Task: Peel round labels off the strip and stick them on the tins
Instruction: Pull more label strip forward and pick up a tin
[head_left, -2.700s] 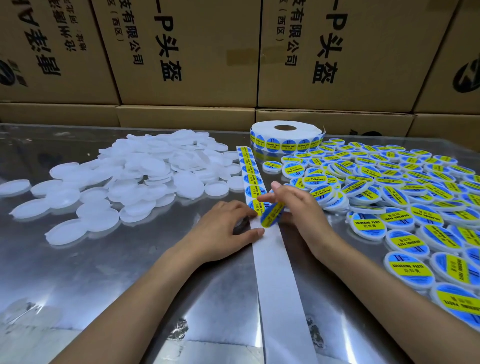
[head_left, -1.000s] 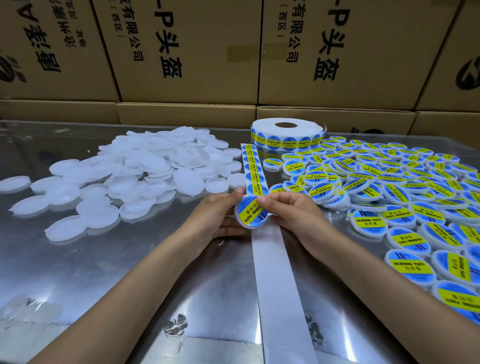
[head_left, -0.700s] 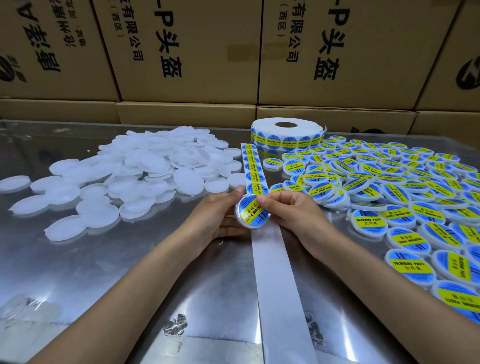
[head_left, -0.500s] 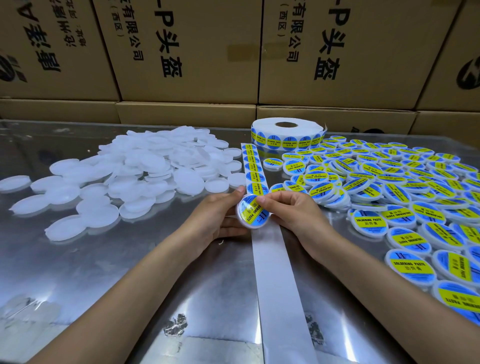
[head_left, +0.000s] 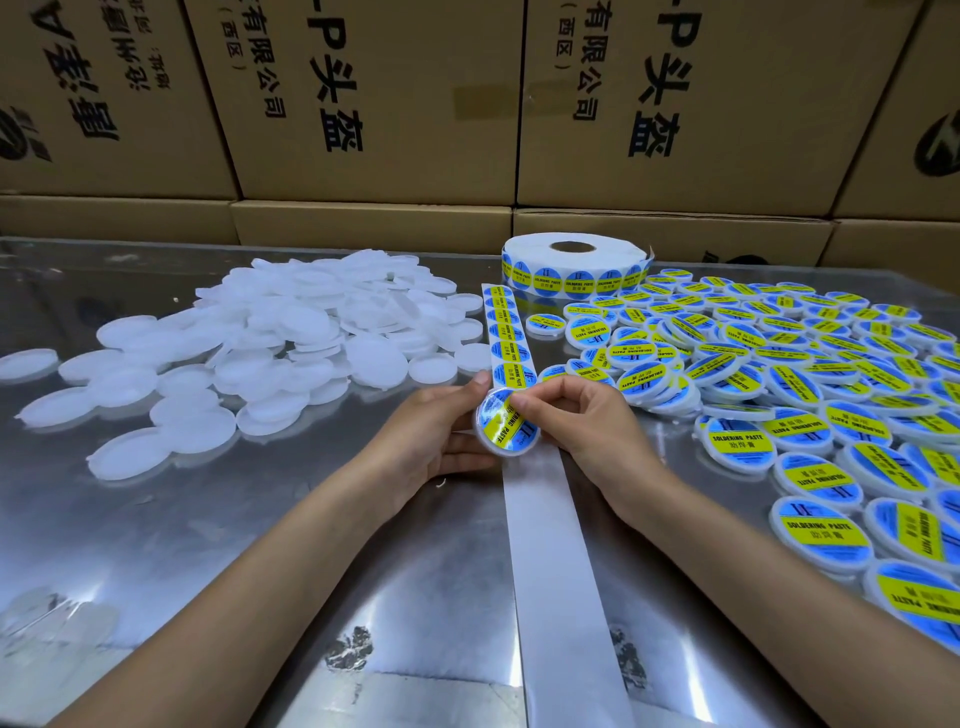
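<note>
Brown cardboard boxes (head_left: 374, 98) with black Chinese print stand stacked at 12 o'clock, behind the shiny metal bench (head_left: 156, 519).

Blue-and-yellow labels (head_left: 510, 360), white tins (head_left: 291, 338), silver table (head_left: 260, 545)

Your left hand (head_left: 431, 431) hides the back of the tin (head_left: 506, 423) you hold, and your right fingertips (head_left: 524, 401) cover part of its label. The backing strip (head_left: 556, 571) and the nearest labelled tins (head_left: 919, 597) run off the frame's edges. Small print on the far labels is unreadable.
</note>
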